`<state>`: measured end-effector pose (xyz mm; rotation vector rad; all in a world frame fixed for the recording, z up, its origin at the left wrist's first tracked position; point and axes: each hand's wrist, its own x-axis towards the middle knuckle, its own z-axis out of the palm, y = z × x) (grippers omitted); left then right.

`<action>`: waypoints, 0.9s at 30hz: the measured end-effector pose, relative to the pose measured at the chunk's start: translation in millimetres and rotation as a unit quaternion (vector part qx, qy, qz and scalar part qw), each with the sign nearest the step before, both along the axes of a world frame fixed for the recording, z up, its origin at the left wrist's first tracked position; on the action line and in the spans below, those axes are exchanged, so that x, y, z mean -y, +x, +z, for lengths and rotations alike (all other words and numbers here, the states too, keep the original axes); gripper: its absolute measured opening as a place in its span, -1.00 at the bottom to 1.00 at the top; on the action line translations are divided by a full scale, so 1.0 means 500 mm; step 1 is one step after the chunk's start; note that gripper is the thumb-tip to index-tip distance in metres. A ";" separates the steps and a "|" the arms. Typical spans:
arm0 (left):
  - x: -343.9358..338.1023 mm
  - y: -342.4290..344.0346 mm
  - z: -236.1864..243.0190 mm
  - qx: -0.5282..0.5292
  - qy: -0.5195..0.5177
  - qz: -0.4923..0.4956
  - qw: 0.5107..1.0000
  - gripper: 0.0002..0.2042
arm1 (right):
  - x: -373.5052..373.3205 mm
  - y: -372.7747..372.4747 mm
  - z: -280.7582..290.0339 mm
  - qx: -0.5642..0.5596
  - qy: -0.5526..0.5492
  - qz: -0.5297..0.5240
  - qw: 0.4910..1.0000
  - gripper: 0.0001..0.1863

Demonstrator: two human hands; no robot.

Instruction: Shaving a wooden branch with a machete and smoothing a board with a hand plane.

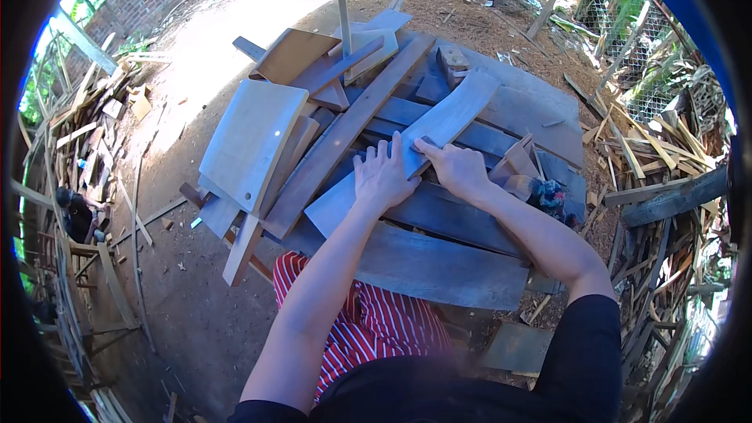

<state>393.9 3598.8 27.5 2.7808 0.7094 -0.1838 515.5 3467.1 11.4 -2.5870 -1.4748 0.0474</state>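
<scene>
A long pale wooden board [453,115] lies slantwise across a slatted wooden workbench [450,262]. My left hand [381,175] rests on the board with its fingers stretched out, holding nothing. Just to its right, my right hand [458,170] is closed at the board's near edge. A small dark piece [427,142] shows at its fingertips against the wood; its kind I cannot make out. The right hand's other fingers are partly hidden.
Left on the bench, pale panels [254,137] are stacked beside a long brown plank [352,133]. A wooden block [453,61] sits at the far side. Dark patterned cloth [548,194] lies near my right forearm. Scrap wood [674,149] is piled right; a person [77,214] is far left.
</scene>
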 end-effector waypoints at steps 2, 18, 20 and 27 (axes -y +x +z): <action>0.004 0.000 0.003 0.009 -0.002 0.000 1.000 -0.04 | 0.022 0.053 -0.004 0.048 0.023 -0.017 0.998 -0.63; -0.001 0.004 -0.016 0.058 0.007 -0.002 0.998 -0.05 | 0.006 0.049 -0.014 0.031 0.009 -0.113 0.993 -0.62; -0.001 0.001 -0.018 0.057 0.014 0.005 0.998 -0.06 | 0.011 -0.066 0.001 -0.020 0.008 -0.057 0.998 -0.63; -0.004 -0.008 -0.002 0.109 -0.011 -0.023 0.994 -0.03 | 0.111 -0.140 -0.031 -0.063 0.317 -0.085 0.942 -0.58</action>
